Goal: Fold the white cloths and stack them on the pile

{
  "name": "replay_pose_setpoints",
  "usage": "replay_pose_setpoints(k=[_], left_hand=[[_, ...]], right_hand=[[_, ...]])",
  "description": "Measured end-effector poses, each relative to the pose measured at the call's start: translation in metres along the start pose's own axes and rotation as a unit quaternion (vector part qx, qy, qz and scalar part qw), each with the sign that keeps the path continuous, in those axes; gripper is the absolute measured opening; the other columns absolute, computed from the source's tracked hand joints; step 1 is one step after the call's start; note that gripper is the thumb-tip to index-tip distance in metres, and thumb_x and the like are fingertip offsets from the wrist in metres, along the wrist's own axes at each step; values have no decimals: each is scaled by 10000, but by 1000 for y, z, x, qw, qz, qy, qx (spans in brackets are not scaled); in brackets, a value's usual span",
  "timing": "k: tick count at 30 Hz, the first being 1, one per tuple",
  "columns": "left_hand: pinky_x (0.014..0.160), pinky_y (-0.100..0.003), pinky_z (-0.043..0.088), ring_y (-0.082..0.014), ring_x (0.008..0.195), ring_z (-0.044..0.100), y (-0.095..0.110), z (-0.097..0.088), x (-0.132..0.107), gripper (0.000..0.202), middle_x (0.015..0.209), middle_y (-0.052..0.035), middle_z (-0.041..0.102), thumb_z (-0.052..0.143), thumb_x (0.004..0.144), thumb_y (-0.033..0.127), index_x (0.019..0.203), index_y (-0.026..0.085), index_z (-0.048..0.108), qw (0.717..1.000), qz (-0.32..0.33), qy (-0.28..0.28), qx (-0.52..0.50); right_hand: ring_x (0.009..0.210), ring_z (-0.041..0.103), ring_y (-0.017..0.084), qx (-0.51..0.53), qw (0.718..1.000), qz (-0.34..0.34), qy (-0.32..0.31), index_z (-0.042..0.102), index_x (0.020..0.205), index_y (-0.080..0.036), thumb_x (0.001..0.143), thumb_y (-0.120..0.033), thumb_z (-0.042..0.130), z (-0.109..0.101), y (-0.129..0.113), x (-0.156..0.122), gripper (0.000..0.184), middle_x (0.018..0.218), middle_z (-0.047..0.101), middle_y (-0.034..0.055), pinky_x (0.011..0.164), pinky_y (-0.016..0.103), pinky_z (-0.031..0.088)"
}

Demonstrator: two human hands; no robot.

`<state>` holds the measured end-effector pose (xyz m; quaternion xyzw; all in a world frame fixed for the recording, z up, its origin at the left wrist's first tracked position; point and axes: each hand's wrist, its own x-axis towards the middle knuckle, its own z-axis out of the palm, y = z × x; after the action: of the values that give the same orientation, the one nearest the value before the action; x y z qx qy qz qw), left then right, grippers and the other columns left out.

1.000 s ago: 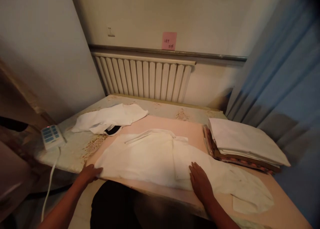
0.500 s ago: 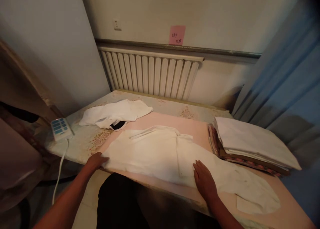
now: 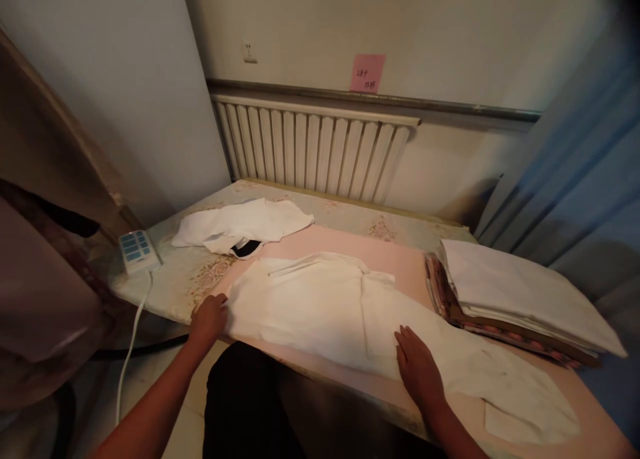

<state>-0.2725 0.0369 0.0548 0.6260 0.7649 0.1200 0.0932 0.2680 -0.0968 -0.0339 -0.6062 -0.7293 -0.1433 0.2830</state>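
A white long-sleeved garment [image 3: 310, 312] lies lengthwise across the bed-like surface, its body to the left and one sleeve [image 3: 520, 379] stretched to the right. At its left end is my left hand [image 3: 209, 319], fingers curled in at the near corner; the fingertips are partly hidden. My right hand [image 3: 419, 369] rests palm down on the cloth near the body's right part, fingers straight and close together. Behind the left end lies a second crumpled white garment [image 3: 250, 222] with a dark patch at its near edge.
A pink pad [image 3: 340, 239] covers part of the floral cloth [image 3: 205, 272]. Folded fabrics with white on top [image 3: 525, 285] are stacked at the right. A white power strip [image 3: 137, 252] sits at the left corner, its cord hanging down. A radiator [image 3: 310, 145] stands behind.
The view has shifted slightly, so everything sits further right. My left hand has moved up a little and its fingers look more curled. My right hand stays flat on the garment.
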Motion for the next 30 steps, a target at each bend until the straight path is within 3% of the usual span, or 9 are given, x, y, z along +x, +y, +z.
replay_pose_setpoints(k=[5, 11, 15, 20, 25, 30], left_hand=[[957, -388, 397, -294, 1114, 527, -1, 21, -32, 371, 1170, -150, 593, 468, 796, 145, 1106, 175, 670, 991, 96, 70, 67], [1043, -412, 358, -307, 1195, 469, -11, 36, -59, 369, 1342, -156, 471, 466, 840, 163, 1146, 190, 671, 980, 84, 154, 96], [1005, -382, 391, -275, 1135, 500, -14, 37, -70, 363, 1267, -153, 498, 426, 884, 186, 1154, 192, 667, 982, 75, 163, 64], [818, -308, 441, -217, 918, 573, -18, 44, -79, 397, 992, -91, 575, 362, 926, 215, 1228, 208, 620, 992, 58, 112, 11], [693, -268, 414, -189, 900, 599, -17, 46, -87, 416, 1104, -76, 597, 352, 933, 202, 1294, 236, 557, 993, 23, 115, -9], [765, -291, 443, -217, 1005, 592, -12, 42, -89, 382, 1187, -95, 595, 338, 951, 282, 1235, 200, 581, 986, 18, 155, -55]], right_hand=[[1274, 510, 283, -11, 1000, -4, -10, 608, 1217, -157, 991, -359, 369, 2, 2, -2, 386, 1291, 613, 147, 1050, 502, 436], [1270, 513, 281, 5, 1000, -10, -5, 605, 1214, -161, 988, -360, 372, 3, 3, -3, 380, 1284, 614, 146, 1048, 504, 437], [1267, 513, 292, -1, 1000, -19, -8, 593, 1217, -138, 984, -354, 385, 3, 4, -3, 380, 1284, 607, 167, 1045, 511, 440], [1270, 506, 300, -2, 1000, -22, -17, 595, 1213, -118, 986, -360, 374, 5, 7, -5, 400, 1284, 602, 183, 1052, 506, 430], [1256, 519, 306, -4, 1000, -9, -21, 601, 1206, -133, 990, -387, 350, 6, 7, -5, 417, 1281, 603, 179, 1037, 510, 442], [1257, 517, 307, -8, 1000, -10, -25, 598, 1210, -132, 991, -391, 340, 4, 6, -5, 426, 1287, 600, 179, 1040, 509, 438]])
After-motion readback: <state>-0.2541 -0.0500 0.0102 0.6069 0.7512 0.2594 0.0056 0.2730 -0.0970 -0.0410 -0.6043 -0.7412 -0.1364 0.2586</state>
